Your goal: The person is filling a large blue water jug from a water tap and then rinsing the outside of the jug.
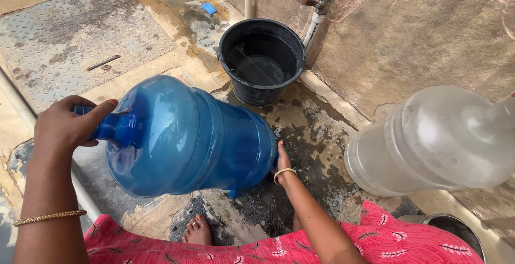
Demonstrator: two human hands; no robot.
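Listing, largest first:

1. Blue water jug [188, 138]: big, rigid plastic, lying on its side in mid-frame, neck toward 9 o'clock, base toward 3 o'clock, held above the wet concrete floor [316, 151]. Judged bulky and awkward rather than fragile; the ribbed wall looks smooth and probably slick when wet. How much water is inside cannot be told, so weight is uncertain. Best holds seem to be the narrow neck and the flat base, one at each end.

2. Clear water jug [434, 140]: similar shape, at 3 o'clock, tilted, well apart from the blue one.

3. Black bucket [262, 60]: at 12 o'clock, upright, some water in the bottom, beside a wall pipe [316, 20].

4. Metal hatch plate [75, 33]: at 10 o'clock, set flat in the floor.

5. Left hand [67, 127]: grip wrapped closed around the blue jug's neck.

6. Right hand [281, 162]: pressed against the jug's base; fingers are mostly hidden behind it, so I cannot tell whether they curl or lie flat.

7. Bare foot [198, 232]: at 6 o'clock, beneath the jug.
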